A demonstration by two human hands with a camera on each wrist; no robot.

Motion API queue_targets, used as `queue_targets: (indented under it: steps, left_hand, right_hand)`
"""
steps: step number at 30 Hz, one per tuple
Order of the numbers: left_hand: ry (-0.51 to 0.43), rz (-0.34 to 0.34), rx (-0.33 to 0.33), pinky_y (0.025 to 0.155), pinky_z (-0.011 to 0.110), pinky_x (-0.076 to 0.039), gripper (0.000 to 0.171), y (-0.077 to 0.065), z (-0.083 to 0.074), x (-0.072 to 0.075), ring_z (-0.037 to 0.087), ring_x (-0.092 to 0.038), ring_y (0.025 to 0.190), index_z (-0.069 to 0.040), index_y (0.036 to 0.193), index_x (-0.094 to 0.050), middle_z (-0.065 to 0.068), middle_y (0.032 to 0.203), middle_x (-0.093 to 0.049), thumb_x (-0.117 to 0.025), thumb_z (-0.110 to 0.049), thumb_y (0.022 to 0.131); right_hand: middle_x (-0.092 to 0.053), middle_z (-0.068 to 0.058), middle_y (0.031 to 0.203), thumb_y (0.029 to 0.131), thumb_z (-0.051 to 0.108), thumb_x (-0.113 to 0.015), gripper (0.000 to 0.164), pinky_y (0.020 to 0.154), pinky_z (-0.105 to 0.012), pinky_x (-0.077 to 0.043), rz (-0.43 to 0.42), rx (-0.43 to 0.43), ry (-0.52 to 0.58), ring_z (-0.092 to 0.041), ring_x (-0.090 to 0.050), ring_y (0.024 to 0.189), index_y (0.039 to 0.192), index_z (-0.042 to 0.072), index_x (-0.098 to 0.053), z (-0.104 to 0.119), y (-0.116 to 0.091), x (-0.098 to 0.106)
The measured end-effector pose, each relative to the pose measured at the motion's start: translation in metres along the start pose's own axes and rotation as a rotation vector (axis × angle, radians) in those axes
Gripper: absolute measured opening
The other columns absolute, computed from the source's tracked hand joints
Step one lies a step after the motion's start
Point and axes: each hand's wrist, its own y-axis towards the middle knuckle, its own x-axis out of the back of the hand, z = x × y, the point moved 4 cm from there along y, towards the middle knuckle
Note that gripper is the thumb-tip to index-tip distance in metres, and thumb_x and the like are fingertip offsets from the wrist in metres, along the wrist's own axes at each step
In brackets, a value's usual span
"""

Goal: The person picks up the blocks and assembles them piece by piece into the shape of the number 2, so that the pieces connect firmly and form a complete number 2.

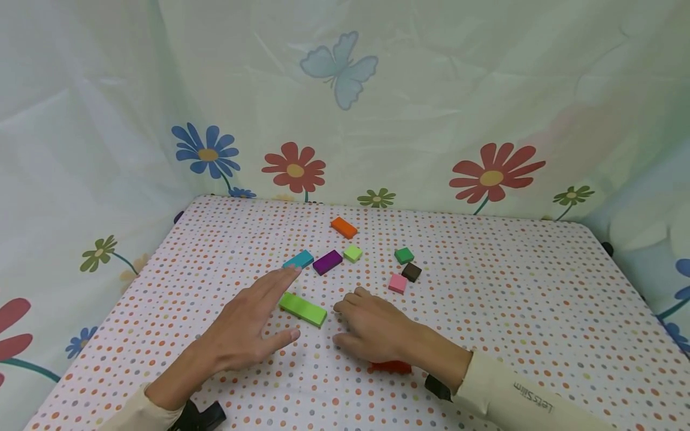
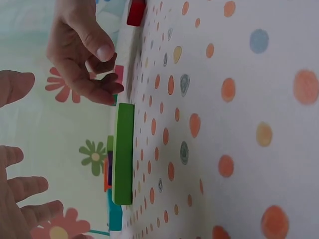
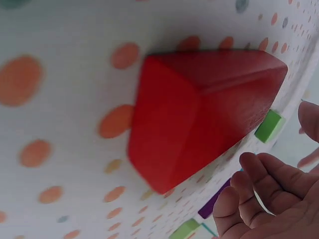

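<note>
A long light green block lies flat on the dotted cloth between the two hands. My left hand hovers to its left, thumb and fingers spread, holding nothing. Its fingertips overlap a blue block in the head view. On the other side, my right hand has loosely bent fingers with nothing in them. A red block lies on the cloth beneath the right wrist, partly hidden in the head view. The left wrist view shows the green block from the side, with the right hand just beyond its end.
Farther back lie a purple block, a small light green block and an orange block. To the right sit dark green, dark brown and pink blocks. A flowered curtain rises behind the table.
</note>
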Motion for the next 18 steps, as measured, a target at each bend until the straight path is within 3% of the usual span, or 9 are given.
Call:
queue_targets:
  steps: [7, 18]
  left_hand:
    - [-0.013, -0.012, 0.008, 0.111, 0.061, -0.037, 0.087, 0.002, 0.004, 0.001, 0.023, -0.029, 0.151, -0.033, 0.163, -0.014, -0.001, 0.166, -0.028, -0.060, -0.058, 0.094]
    - [-0.018, -0.035, 0.043, 0.108, 0.066, -0.037, 0.090, 0.001, 0.009, 0.009, 0.026, -0.029, 0.151, -0.032, 0.164, -0.015, 0.000, 0.166, -0.028, -0.063, -0.054, 0.091]
  right_hand:
    - [-0.066, -0.003, 0.115, 0.094, 0.037, -0.069, 0.048, 0.089, -0.033, -0.051, 0.035, -0.012, -0.009, -0.017, -0.053, 0.107, 0.129, 0.004, -0.065, 0.008, 0.015, -0.005]
    - [-0.062, 0.001, 0.096, 0.094, 0.036, -0.069, 0.037, 0.074, -0.026, -0.047, 0.047, -0.069, -0.042, -0.014, -0.047, 0.087, 0.113, 0.005, -0.069, 0.017, 0.030, -0.009]
